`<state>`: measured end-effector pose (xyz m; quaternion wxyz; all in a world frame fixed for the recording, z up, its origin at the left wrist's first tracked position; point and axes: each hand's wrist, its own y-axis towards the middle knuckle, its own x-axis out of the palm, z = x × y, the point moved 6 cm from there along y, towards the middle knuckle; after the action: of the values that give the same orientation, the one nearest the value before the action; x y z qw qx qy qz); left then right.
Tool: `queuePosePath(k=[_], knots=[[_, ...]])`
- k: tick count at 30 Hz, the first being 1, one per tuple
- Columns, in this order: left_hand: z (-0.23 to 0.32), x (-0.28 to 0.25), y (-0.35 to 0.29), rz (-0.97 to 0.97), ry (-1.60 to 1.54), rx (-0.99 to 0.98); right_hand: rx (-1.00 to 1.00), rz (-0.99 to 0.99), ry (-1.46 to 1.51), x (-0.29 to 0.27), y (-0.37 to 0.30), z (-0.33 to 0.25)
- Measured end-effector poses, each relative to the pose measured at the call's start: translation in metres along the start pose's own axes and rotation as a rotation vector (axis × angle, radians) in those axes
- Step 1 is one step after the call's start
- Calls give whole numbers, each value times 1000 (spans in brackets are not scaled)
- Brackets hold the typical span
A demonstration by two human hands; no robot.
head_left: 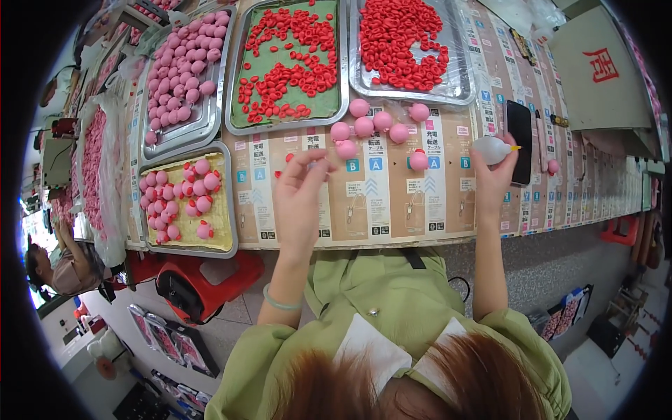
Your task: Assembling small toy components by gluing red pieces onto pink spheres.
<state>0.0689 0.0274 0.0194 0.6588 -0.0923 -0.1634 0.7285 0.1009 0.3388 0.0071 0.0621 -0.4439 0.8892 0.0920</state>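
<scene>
My right hand [495, 180] is closed around a small white squeeze bottle [490, 150] with a yellow pointed tip, held over the table beside a black phone [518, 133]. My left hand [299, 199] is raised over the table with its fingers curled into a pinch; what lies between the fingertips, if anything, is too small to make out. A few loose red pieces [289, 157] lie by its fingers. Between and beyond my hands sit several pink balls [383, 120]. One pink ball [418, 160] with a bit of red on top stands nearer me, left of the bottle.
Metal trays along the far side hold plain pink balls [185, 56], red rings on a green sheet [283, 59] and more red rings [402, 42]. A yellow-lined tray [224, 210] at left bears pink balls with red parts. A cardboard box [591, 66] stands far right. Another person [70, 262] sits at left.
</scene>
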Motion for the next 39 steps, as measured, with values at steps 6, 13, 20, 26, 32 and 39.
queuePosePath(k=[6, 13, 20, 26, 32, 39], knots=[[-18, 32, -20, -308, -630, -240, 106, -98, 96, 4, -5, -6], [-30, 39, -23, -367, -783, -397, 365, -527, 341, 47, -58, -53], [-34, 37, -25, -414, -894, -440, 145, -496, 85, 49, -68, -83], [-39, 37, -26, -365, -901, -475, -75, -473, 201, 54, -73, -93], [-41, 37, -26, -387, -924, -466, -306, -376, 31, 52, -76, -99], [-39, 38, -28, -380, -927, -474, -272, -448, -17, 55, -79, -92]])
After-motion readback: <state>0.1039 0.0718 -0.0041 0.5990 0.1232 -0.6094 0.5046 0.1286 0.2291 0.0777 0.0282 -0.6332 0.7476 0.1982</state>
